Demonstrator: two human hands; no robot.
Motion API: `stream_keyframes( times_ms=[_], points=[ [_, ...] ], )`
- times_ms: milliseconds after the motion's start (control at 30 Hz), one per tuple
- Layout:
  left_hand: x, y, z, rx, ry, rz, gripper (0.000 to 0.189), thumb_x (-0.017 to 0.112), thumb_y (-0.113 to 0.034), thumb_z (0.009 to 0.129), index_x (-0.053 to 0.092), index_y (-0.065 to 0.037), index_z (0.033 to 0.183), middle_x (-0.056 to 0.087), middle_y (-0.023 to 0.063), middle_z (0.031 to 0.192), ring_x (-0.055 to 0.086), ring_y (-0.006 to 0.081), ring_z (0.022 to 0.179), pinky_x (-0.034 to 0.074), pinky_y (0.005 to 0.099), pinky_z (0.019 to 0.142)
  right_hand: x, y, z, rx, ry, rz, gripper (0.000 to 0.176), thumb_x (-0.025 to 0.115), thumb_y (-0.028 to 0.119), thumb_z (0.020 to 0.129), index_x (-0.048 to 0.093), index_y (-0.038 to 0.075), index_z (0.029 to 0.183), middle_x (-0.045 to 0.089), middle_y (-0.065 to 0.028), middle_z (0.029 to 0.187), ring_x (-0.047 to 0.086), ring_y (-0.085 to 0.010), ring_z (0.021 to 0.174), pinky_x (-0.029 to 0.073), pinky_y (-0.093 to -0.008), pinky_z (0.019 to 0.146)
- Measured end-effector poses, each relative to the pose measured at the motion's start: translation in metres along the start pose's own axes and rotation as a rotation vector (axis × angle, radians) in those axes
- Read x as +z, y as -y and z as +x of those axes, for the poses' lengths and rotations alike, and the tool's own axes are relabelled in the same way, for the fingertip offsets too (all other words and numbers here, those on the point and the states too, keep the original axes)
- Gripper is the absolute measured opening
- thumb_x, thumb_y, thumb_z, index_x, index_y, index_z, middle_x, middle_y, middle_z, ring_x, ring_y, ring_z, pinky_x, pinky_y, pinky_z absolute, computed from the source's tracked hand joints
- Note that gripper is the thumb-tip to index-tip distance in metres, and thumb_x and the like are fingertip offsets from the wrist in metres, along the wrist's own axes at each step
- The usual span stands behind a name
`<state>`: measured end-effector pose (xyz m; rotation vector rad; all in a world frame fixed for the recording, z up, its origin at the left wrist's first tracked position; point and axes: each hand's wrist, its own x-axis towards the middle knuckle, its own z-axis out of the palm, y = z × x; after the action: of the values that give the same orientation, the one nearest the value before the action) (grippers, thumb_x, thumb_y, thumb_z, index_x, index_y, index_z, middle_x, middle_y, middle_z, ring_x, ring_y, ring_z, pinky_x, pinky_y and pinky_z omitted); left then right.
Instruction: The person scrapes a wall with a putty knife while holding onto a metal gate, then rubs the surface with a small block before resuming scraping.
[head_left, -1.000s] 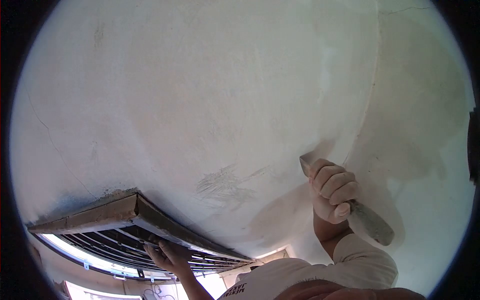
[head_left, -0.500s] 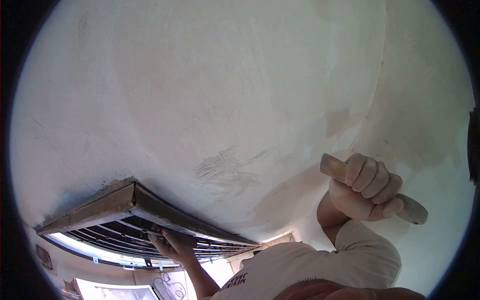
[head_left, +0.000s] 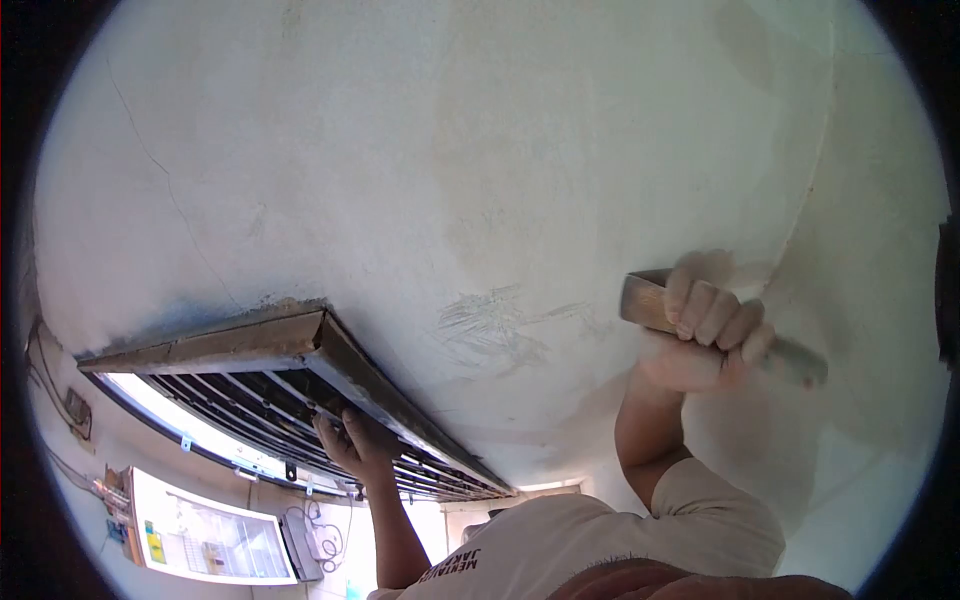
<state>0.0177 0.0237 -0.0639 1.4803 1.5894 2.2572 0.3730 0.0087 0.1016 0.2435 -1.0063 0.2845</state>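
Note:
My right hand (head_left: 705,320) is closed around a wooden-handled tool (head_left: 645,298), held up against the pale plastered surface (head_left: 450,150) at the right. The tool's far end (head_left: 797,363) sticks out past my fist and is blurred. My left hand (head_left: 357,445) grips the lower edge of a dark window frame (head_left: 250,340) with metal grille bars (head_left: 230,400). A patch of scrape marks (head_left: 490,325) lies on the plaster between my two hands. My beige sleeve and shirt (head_left: 700,510) fill the bottom.
A thin crack (head_left: 165,175) runs down the plaster at upper left. A corner seam (head_left: 815,190) curves down the right side. Below the frame are a bright panel (head_left: 210,540) and loose cables (head_left: 60,400) on a wall.
My right hand has turned the tool from upright to lying across and lifted it slightly. The view has swung, showing more of the window frame and the room below. My left hand stays on the frame.

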Motion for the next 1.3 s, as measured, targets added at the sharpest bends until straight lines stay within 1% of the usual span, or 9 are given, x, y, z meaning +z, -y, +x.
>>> stream_keyframes(
  times_ms=[100,233,400,567,733,867,1000,1200,1300],
  points=[
    [-0.005,0.016,-0.003,-0.052,0.054,-0.011,0.027,0.048,-0.016,0.095,0.044,0.003,0.114,0.052,0.01,0.095,0.047,0.0152,0.083,0.04,0.0287,0.073,0.005,0.004,0.002,0.052,0.108,0.141,0.042,0.043,0.035,0.094,0.029,0.017,0.06,0.024,0.0024,0.048,0.023,-0.0122,0.045,0.027,-0.0308,0.052],
    [0.004,-0.003,-0.003,-0.028,-0.038,-0.043,0.031,0.054,-0.014,0.092,0.048,0.009,0.111,0.051,0.0194,0.108,0.051,0.027,0.096,0.041,0.0363,0.085,0.011,0.039,0.003,-0.155,0.158,0.171,0.038,0.037,0.032,0.097,0.029,0.017,0.063,0.023,0.0031,0.049,0.02,-0.0111,0.046,0.029,-0.0292,0.055],
    [0.004,-0.009,-0.001,-0.023,-0.014,-0.012,0.029,0.054,-0.018,0.093,0.051,0.008,0.106,0.052,0.0175,0.1,0.051,0.0265,0.09,0.041,0.0373,0.08,0.016,0.003,0.004,-0.048,0.012,-0.028,0.049,0.039,0.031,0.098,0.023,0.014,0.054,0.023,0.0023,0.048,0.023,-0.0129,0.046,0.027,-0.0305,0.051],
    [0.007,-0.013,0.001,0.008,-0.024,0.001,0.031,0.053,-0.021,0.093,0.052,0.008,0.105,0.052,0.0171,0.098,0.051,0.0275,0.088,0.04,0.038,0.079,0.01,0.042,0.004,-0.066,0.105,0.199,0.044,0.038,0.031,0.098,0.028,0.014,0.058,0.024,0.0022,0.05,0.024,-0.0128,0.047,0.027,-0.032,0.051],
    [0.001,-0.023,0.002,0.015,0.033,0.084,0.035,0.056,-0.02,0.092,0.05,0.01,0.109,0.052,0.0192,0.105,0.052,0.0271,0.092,0.042,0.035,0.081,0.0,-0.003,-0.002,0.027,0.166,0.11,0.039,0.034,0.024,0.098,0.03,0.015,0.061,0.029,0.0009,0.051,0.025,-0.0129,0.047,0.03,-0.0304,0.056],
    [-0.01,-0.005,0.001,-0.003,0.059,0.144,0.029,0.056,-0.016,0.091,0.051,0.009,0.104,0.054,0.0166,0.096,0.053,0.0215,0.085,0.044,0.031,0.068,0.014,0.008,-0.005,0.057,0.281,-0.04,0.039,0.034,0.026,0.098,0.029,0.015,0.061,0.027,0.0019,0.051,0.026,-0.0125,0.048,0.029,-0.0302,0.056],
    [-0.006,-0.027,0.006,0.004,0.119,0.166,0.027,0.054,-0.015,0.092,0.05,0.009,0.104,0.055,0.0158,0.091,0.054,0.0181,0.075,0.043,0.0273,0.057,0.008,0.026,-0.018,-0.087,0.066,0.227,0.038,0.043,0.02,0.094,0.027,0.014,0.06,0.026,0.0014,0.053,0.025,-0.0141,0.05,0.027,-0.0317,0.054],
    [-0.001,-0.013,0.0,-0.007,0.068,0.133,0.041,0.053,-0.018,0.094,0.043,0.011,0.121,0.054,0.0197,0.103,0.054,0.0206,0.085,0.046,0.0309,0.071,0.018,0.01,0.002,0.082,0.16,-0.059,0.039,0.034,0.026,0.099,0.028,0.015,0.062,0.024,0.0028,0.052,0.023,-0.0121,0.048,0.027,-0.0299,0.055],
    [0.0,-0.009,0.0,-0.02,0.034,0.111,0.047,0.053,-0.021,0.095,0.04,0.013,0.124,0.052,0.0195,0.106,0.052,0.0203,0.085,0.045,0.0296,0.071,0.017,0.039,-0.006,-0.113,0.08,0.067,0.039,0.03,0.028,0.1,0.027,0.016,0.064,0.024,0.0033,0.051,0.022,-0.0106,0.047,0.027,-0.0287,0.056]
  ],
)
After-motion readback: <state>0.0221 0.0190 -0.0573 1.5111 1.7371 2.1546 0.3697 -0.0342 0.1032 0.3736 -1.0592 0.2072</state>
